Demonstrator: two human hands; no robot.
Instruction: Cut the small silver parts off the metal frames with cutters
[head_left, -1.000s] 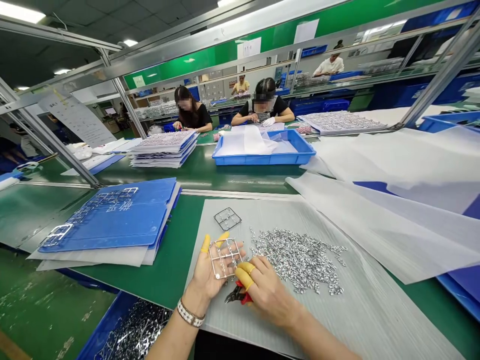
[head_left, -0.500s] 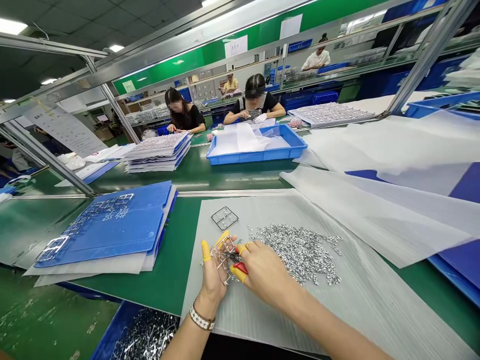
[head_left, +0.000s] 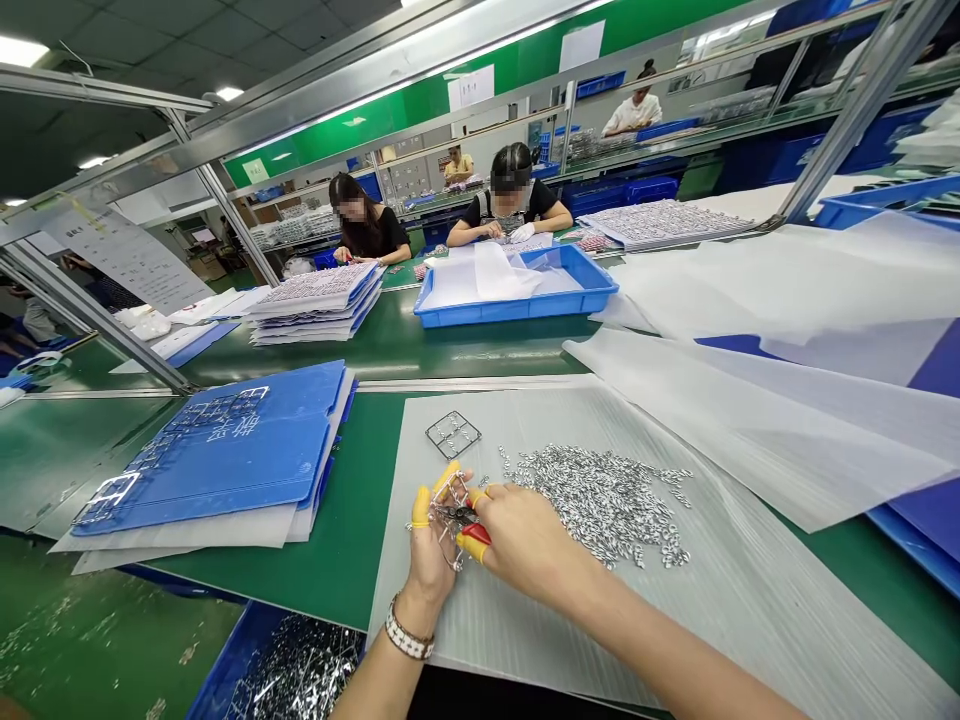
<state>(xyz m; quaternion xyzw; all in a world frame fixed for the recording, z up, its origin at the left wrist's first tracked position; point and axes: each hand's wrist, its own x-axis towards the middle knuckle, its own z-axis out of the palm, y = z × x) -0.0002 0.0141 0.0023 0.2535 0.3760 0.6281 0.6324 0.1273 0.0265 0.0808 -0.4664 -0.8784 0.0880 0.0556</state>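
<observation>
My left hand (head_left: 430, 545), with yellow finger cots, is closed on a small silver wire frame (head_left: 448, 497) held on edge over a grey corrugated sheet (head_left: 720, 590). My right hand (head_left: 525, 540), also with yellow cots, grips red-handled cutters (head_left: 469, 522) whose jaws sit in the frame. Right of my hands lies a heap of small silver parts (head_left: 600, 495). Another bare frame (head_left: 453, 434) lies flat just beyond my hands.
Blue sheets (head_left: 232, 440) with frames stacked at left. A blue bin of silver frames (head_left: 292, 670) sits below the table edge. White foam sheets (head_left: 787, 400) at right, a blue tray (head_left: 517, 290) beyond. Two people work across the green table.
A second ago the frame lay flat on my left palm and the cutters were below it. Both hands have come together, the frame is tilted on edge and the cutters are in it.
</observation>
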